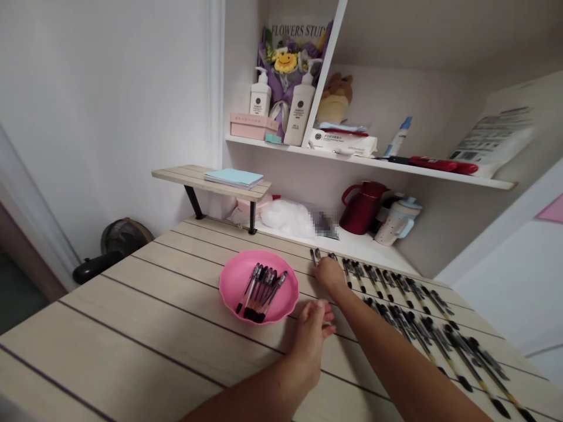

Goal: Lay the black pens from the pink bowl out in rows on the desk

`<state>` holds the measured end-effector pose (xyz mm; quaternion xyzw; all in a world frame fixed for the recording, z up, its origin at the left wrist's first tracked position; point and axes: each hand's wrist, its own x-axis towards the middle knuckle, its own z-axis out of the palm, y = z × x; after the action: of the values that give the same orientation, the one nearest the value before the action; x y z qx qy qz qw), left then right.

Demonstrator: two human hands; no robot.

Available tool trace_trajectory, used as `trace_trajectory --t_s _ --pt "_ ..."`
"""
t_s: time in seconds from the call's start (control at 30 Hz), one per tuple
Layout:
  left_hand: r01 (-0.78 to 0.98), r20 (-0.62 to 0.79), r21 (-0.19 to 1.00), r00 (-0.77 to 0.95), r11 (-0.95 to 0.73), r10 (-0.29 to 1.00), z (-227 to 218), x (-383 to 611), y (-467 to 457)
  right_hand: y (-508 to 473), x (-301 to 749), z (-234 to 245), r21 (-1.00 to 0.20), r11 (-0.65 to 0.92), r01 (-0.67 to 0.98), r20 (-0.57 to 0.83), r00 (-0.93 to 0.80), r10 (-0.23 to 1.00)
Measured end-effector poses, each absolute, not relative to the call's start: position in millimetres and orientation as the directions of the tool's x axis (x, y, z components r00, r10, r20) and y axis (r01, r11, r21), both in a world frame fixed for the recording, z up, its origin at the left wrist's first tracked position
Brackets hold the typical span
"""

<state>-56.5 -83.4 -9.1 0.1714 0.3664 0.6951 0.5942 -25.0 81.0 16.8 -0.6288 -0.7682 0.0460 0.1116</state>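
Observation:
A pink bowl (237,276) on the pale wooden table (145,328) holds several black pens (260,288). Two long rows of black pens (422,322) lie on the table to the right. My right hand (329,274) reaches to the far left end of the back row, its fingers closed around a couple of pens (315,256). My left hand (311,337) hovers just right of the bowl with fingers loosely curled; I see nothing in it.
A small raised wooden shelf (206,179) with a teal notebook (233,177) stands at the table's back. Behind are a red jug (361,206), a white cup (398,220), bottles and a bouquet on wall shelves. A fan (116,240) sits at the left.

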Motion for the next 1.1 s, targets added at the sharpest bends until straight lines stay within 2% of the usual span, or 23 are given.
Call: trace_trajectory --t_s 0.7,1.1 --pt "-0.716 -0.200 0.697 -0.236 -0.031 0.951 -11.5 -55.8 -81.2 86.8 -26.1 16.1 -0.230 0.154 0.961 0.097 -0.135 0.986" --pt "-0.680 -0.191 0.733 -0.250 -0.031 0.949 -7.8 -55.1 -81.6 64.6 -14.0 21.5 -0.212 0.236 0.948 0.122 -0.214 0.969"
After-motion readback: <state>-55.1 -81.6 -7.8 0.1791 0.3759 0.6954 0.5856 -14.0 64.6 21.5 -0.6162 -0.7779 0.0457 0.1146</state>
